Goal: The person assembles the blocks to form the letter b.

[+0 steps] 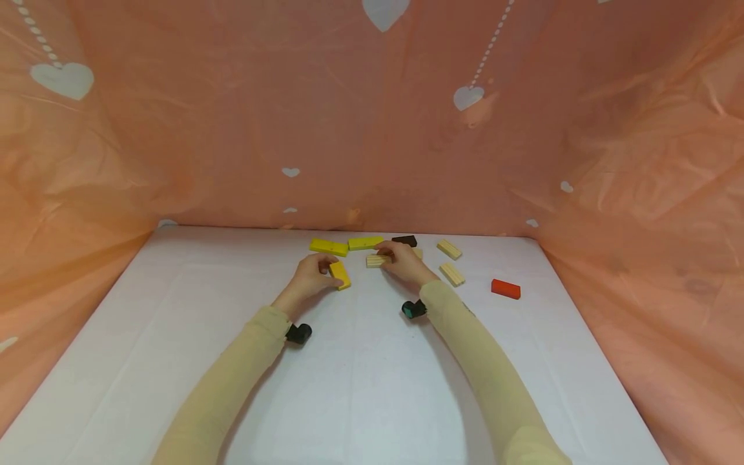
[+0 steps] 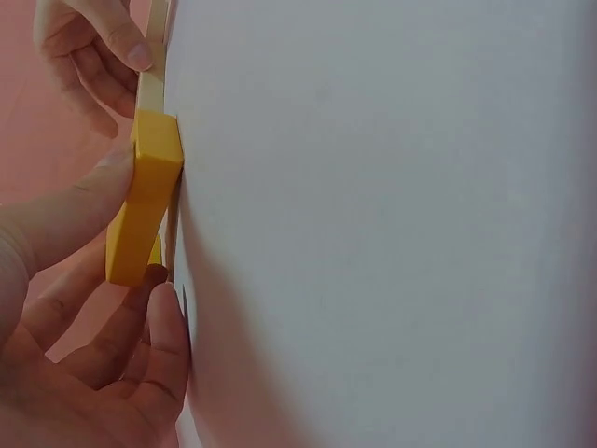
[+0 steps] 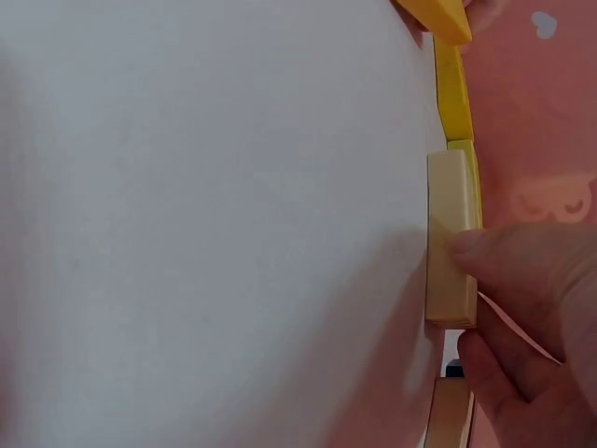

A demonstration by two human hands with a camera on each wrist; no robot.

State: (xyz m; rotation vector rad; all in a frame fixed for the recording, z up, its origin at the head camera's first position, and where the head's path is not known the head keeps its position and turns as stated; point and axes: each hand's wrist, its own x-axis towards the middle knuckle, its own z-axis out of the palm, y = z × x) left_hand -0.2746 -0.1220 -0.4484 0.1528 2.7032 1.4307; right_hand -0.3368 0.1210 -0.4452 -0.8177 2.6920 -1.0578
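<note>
My left hand (image 1: 310,276) pinches an orange-yellow wooden block (image 1: 340,276) between thumb and fingers, slightly left of the middle of the table. In the left wrist view the thumb lies along one side of this block (image 2: 145,201). A plain wooden block (image 1: 376,261) is in the grasp of my right hand (image 1: 405,265). The right wrist view shows the thumb on the near face of that wooden block (image 3: 451,271), fingers round its end. Close behind the hands lie two lighter yellow blocks, the left one (image 1: 329,247) and the right one (image 1: 364,243).
Behind my right hand lies a dark brown block (image 1: 405,241). Further right are two plain wooden blocks, one farther back (image 1: 449,249) and one nearer (image 1: 452,274), then a red block (image 1: 506,289). A pink curtain (image 1: 325,129) with hearts surrounds the white table (image 1: 349,387).
</note>
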